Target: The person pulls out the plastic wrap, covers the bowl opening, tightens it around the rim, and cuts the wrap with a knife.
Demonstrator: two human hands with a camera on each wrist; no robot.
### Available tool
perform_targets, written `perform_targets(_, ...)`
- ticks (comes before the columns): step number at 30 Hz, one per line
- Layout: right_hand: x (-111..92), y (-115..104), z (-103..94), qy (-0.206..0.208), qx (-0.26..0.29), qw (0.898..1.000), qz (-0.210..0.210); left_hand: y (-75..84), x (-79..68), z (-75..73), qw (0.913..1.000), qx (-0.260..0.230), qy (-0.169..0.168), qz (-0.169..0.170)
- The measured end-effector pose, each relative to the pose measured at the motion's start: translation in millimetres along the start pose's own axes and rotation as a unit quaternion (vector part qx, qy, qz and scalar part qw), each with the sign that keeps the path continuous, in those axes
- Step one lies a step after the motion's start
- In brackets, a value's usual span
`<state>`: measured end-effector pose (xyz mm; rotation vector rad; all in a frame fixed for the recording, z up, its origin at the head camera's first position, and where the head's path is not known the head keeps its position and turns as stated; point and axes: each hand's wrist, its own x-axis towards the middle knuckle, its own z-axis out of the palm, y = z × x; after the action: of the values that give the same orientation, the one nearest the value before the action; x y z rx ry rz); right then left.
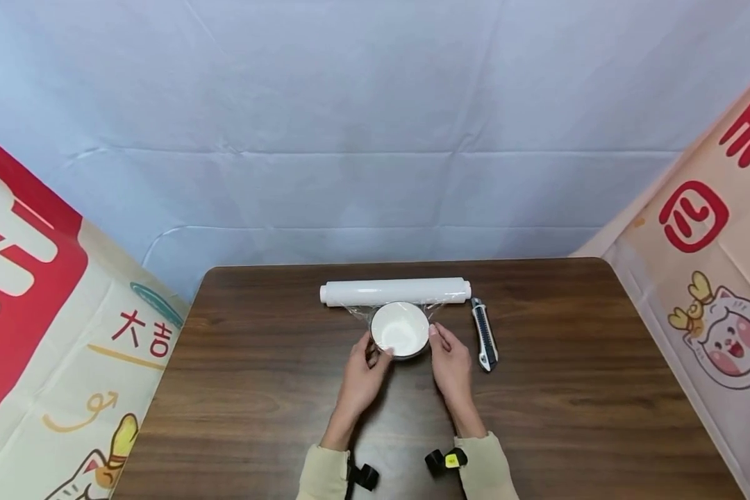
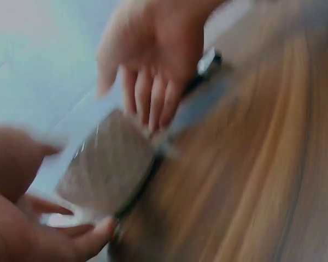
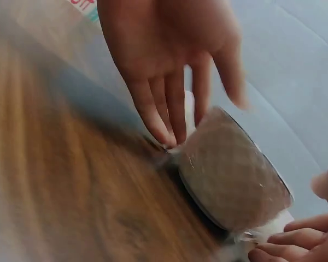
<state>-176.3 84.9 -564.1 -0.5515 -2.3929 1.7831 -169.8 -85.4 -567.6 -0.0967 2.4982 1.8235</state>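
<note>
A round bowl (image 1: 400, 329) with a white inside stands on the table in front of the roll; the wrist views show its ribbed, brownish outside (image 3: 232, 169). Clear cling film (image 1: 434, 306) stretches from the bowl back toward the roll. At the bowl's left side my left hand (image 1: 364, 373) has its fingers low against the wall, thumb apart from it in the right wrist view. My right hand (image 1: 451, 366) reaches the opposite side with straight fingers low by the base; its thumb stands clear. Blur in the wrist views hides exactly where the fingertips meet the film.
A white cling film roll (image 1: 395, 292) lies crosswise behind the bowl, near the far edge of the brown wooden table (image 1: 256, 389). To the right of my right hand lies a utility knife (image 1: 485, 335). A pale cloth backdrop (image 1: 375, 139) hangs behind.
</note>
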Motion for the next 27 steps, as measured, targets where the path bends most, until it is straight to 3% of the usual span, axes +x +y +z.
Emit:
perform_targets(4,-8.8,1.6,9.7,-0.044,0.019,0.999,-0.019,-4.2,4.5,-6.9,0.9900,0.117,-0.034,0.071)
perform_targets(7,-13.8,5.2,21.0,-0.074,0.038,0.996,-0.020,-4.0,10.5,-6.7,0.9774,0.179,-0.015,0.112)
perform_targets(10,-17.5,8.2,29.9,-0.075,0.055,0.996,-0.011,-3.1,15.6,-4.3,0.9704,0.208,0.015,0.122)
perform_targets(15,-21.3,8.3,38.1,-0.064,0.054,0.996,0.007,-1.2,18.0,0.3,0.9724,0.207,0.046,0.097)
perform_targets(21,-20.7,7.1,39.4,-0.054,0.051,0.997,0.016,5.7,8.8,7.8,0.9744,0.199,0.033,0.098)
perform_targets(24,-19.9,6.3,35.7,-0.058,0.052,0.997,0.011,8.9,-0.5,12.7,0.9840,0.162,0.023,0.070)
perform_targets(27,-16.7,4.7,31.5,-0.056,0.055,0.997,0.004,9.9,-6.8,18.1,0.9951,0.095,0.016,0.019)
